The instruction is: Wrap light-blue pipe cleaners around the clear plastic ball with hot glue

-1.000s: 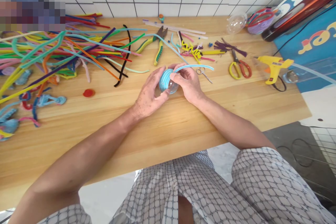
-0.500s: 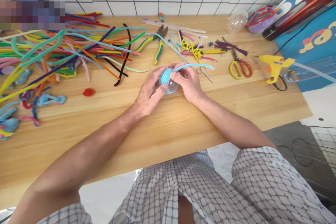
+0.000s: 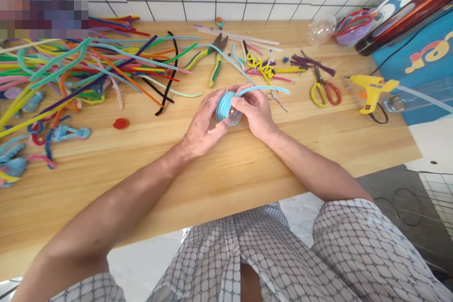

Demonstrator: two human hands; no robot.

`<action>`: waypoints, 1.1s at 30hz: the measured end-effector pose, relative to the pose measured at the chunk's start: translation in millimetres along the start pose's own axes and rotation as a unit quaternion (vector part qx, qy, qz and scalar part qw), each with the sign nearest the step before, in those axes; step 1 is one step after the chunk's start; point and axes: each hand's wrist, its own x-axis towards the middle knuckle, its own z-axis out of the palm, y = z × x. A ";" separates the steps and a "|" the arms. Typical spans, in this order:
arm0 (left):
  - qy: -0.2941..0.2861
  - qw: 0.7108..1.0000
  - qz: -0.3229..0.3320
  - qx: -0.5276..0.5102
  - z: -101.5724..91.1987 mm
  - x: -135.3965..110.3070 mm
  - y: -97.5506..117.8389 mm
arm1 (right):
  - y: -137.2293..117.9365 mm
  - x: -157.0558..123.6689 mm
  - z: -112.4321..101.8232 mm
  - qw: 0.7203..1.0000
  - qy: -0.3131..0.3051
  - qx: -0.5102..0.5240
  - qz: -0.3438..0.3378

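Observation:
A clear plastic ball point(image 3: 235, 115) sits between my hands, its left side wrapped in rows of light blue pipe cleaner point(image 3: 224, 105). The loose end of the pipe cleaner sticks out to the right past my fingers. My left hand point(image 3: 203, 125) curls round the left side of the ball, thumb at its lower front. On the right side, my right hand point(image 3: 257, 111) pinches the pipe cleaner against the ball with thumb and fingers. Small silver scissors point(image 3: 277, 100) lie just beyond my right hand. Fingertips behind the ball are partly hidden.
A heap of coloured pipe cleaners point(image 3: 106, 63) spreads over the left. Behind my hands lie green-and-yellow pliers point(image 3: 214, 59) and glue sticks point(image 3: 244, 37). To the right are red-and-yellow scissors point(image 3: 324, 89), a yellow glue gun point(image 3: 371, 90) and a clear ball point(image 3: 321, 29). A red cap point(image 3: 121, 123) lies left.
My left thumb has slid slightly to the right along the lower front of the ball. My right hand keeps its pinch, and the view has shifted a little.

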 end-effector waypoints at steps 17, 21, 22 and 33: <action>0.016 0.999 0.039 0.017 6.7 1.5 -5.3 | 4.3 2.2 -3.0 1.000 -0.010 0.021 -0.012; 0.013 0.998 0.044 0.032 9.0 3.5 -4.8 | 4.3 2.0 -3.9 1.000 -0.004 0.019 -0.009; 0.012 0.998 0.049 0.029 8.6 3.8 -3.5 | 4.2 1.8 -4.0 1.000 -0.004 0.020 -0.009; 0.005 0.990 -0.011 -0.140 4.3 3.9 3.1 | -0.4 -1.9 -2.8 0.999 -0.043 0.012 -0.009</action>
